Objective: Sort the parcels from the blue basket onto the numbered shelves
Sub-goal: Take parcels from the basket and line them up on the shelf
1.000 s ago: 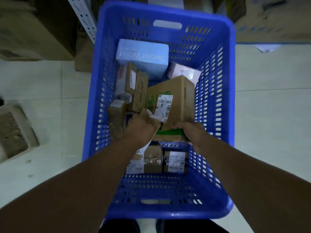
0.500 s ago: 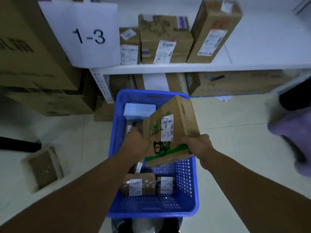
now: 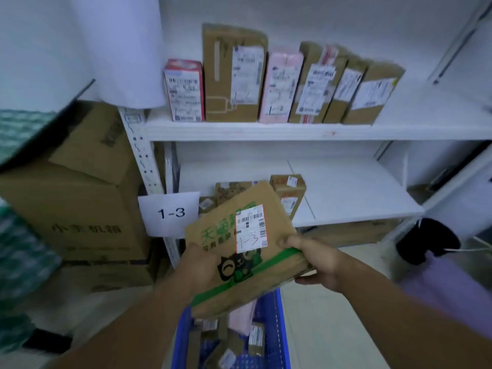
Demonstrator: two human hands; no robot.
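Parcel (image 3: pixel 229 246), side edges gripped by fingers of left hand (image 3: pixel 198 265) and right hand (image 3: pixel 316 262), hangs before half-bare lower shelf (image 3: pixel 359 198).

I am holding a tilted brown parcel (image 3: pixel 234 262), green-printed and hand-marked 1-3, above the blue basket (image 3: pixel 275 331), before the lower shelf (image 3: pixel 351 201).

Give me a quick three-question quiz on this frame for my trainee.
1. True or false: the left hand and the right hand both grip the cardboard parcel.
2. The handwritten mark on its label reads: A) 1-2 B) 1-3 C) 2-3.
3. Fill in: on the upper shelf, the third parcel from the left is coloured ___.
Key: 1 true; 2 B; 3 pink.
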